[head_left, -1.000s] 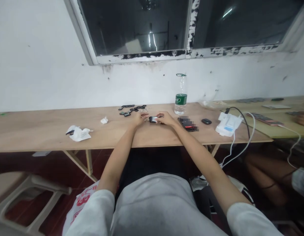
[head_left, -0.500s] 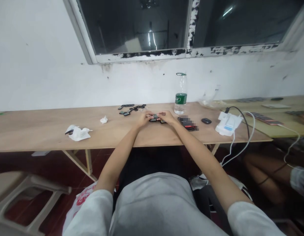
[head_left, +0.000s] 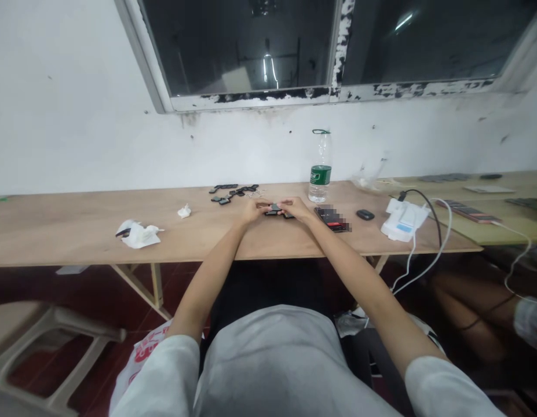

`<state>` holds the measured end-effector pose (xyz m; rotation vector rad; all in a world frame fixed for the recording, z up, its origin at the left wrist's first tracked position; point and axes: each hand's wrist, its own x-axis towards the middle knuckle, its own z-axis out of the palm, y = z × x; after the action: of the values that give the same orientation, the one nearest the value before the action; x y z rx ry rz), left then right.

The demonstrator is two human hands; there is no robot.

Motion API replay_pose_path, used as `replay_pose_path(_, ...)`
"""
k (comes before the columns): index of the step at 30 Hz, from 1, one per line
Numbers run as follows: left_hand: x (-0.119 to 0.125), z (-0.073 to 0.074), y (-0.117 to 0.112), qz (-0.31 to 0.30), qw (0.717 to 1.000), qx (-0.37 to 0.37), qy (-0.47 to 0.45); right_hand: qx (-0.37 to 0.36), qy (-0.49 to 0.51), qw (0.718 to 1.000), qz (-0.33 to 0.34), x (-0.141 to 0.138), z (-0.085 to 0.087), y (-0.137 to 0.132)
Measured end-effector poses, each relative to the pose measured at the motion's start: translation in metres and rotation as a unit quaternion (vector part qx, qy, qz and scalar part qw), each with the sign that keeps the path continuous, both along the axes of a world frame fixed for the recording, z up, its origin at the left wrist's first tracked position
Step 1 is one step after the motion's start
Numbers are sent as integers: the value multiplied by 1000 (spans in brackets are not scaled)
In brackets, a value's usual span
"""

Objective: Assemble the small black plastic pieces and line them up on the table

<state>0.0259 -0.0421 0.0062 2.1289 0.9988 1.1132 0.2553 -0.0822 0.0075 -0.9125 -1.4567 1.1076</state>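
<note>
Between my two hands, a small flat grey-and-black piece (head_left: 274, 207) is held a little above the table, too small to tell its kind. My left hand (head_left: 254, 209) grips its left side with fingertips closed. On the right side, my right hand (head_left: 295, 208) pinches it the same way. More dark pieces (head_left: 288, 215) lie right under and beside my fingers, partly hidden. Behind my left hand several similar black and grey pieces (head_left: 225, 200) are scattered on the table (head_left: 198, 237), with tiny light bits (head_left: 256, 194) near them.
A water bottle (head_left: 320, 174) stands behind my right hand. Right of it lie a dark phone-like object (head_left: 331, 218), a black oval case (head_left: 364, 214) and a white device with cables (head_left: 402, 223). Crumpled tissues (head_left: 140, 234) lie left. Another person's leg (head_left: 463, 313) shows at right.
My hands stay in nearly the same place, both on the small piece, with only slight finger movement. The whole view has shifted very slightly.
</note>
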Motion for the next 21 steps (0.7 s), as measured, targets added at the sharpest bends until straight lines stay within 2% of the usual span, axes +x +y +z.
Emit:
replay_pose_path(4,-5,-2,2,-23,998,-59,-11,-3,-17,999,29,0,1,-3)
replay_pose_path(7,-6,-2,1,-41,996,-77,-5,-9,-19,999,46,-2,4,-7)
replay_pose_path(11,-3,-2,-3,-38,998,-41,26,-13,-28,999,18,-3,6,-9)
replay_pose_path(15,2,-3,-7,-17,998,0,63,0,-84,996,4,-1,6,-7)
replay_pose_path(21,0,1,-11,-18,995,30,91,102,-169,979,-44,0,-1,2)
